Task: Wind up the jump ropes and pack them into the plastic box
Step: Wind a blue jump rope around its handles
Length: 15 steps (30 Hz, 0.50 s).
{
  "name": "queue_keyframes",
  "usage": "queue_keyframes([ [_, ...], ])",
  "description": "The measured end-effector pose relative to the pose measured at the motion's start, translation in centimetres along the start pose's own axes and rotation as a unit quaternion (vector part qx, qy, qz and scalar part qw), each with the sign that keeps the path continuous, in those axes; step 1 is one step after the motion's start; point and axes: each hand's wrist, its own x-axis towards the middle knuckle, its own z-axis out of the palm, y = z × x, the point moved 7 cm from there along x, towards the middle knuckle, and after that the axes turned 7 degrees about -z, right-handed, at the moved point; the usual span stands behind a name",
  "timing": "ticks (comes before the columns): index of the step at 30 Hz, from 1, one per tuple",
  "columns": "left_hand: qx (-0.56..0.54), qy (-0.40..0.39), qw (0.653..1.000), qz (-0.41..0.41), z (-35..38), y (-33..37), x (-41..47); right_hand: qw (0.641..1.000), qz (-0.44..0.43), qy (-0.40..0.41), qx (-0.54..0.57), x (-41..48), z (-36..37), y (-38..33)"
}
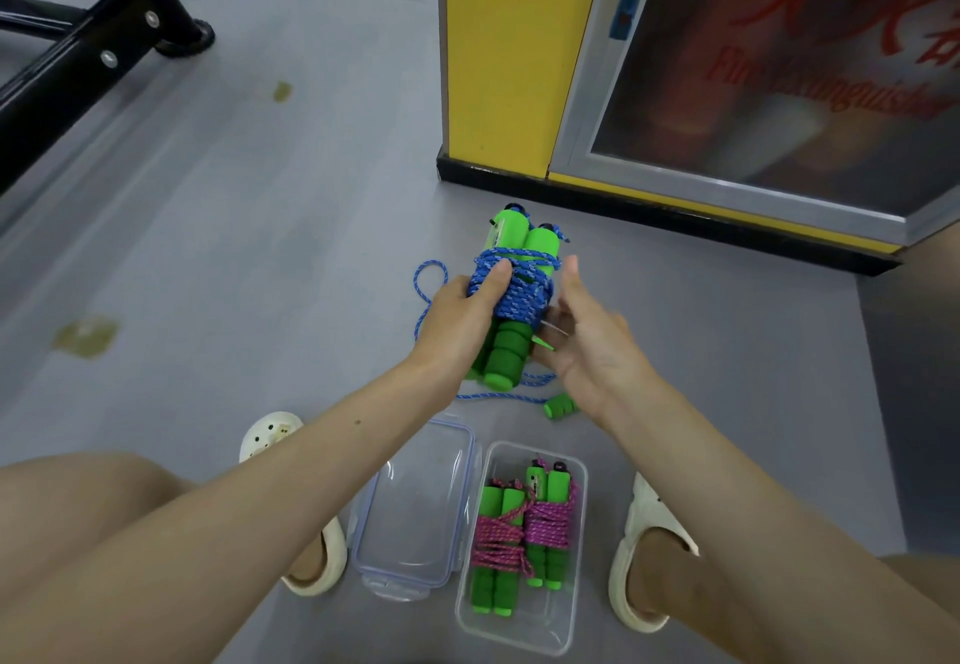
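Note:
My left hand (462, 315) grips a pair of green jump-rope handles (511, 346) with blue rope (519, 289) wound around their middle. A loose loop of blue rope (428, 281) hangs to the left. My right hand (587, 341) is beside the bundle on its right, fingers fairly straight, touching its side. Below, more blue rope and another green handle (561, 406) lie on the floor. The clear plastic box (576, 580) sits between my feet and holds two green-handled bundles wound with pink rope (519, 528).
The box's clear lid (415, 507) lies left of the box. A yellow pillar (498, 50) and a fire-extinguisher cabinet (769, 65) stand ahead on the right. A black metal frame (98, 50) is at upper left. Grey floor surrounds me.

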Motion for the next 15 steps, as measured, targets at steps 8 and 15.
queue_keyframes([
  [8, 0.005, -0.065, 0.998, -0.017, 1.0, -0.9, -1.1, 0.986, -0.077, 0.015, -0.146, -1.1, -1.6, -1.0],
  [15, -0.037, -0.076, 0.995, -0.045, 1.5, -1.4, -0.6, 0.987, -0.08, -0.028, -0.14, -0.4, -1.4, -0.6],
])
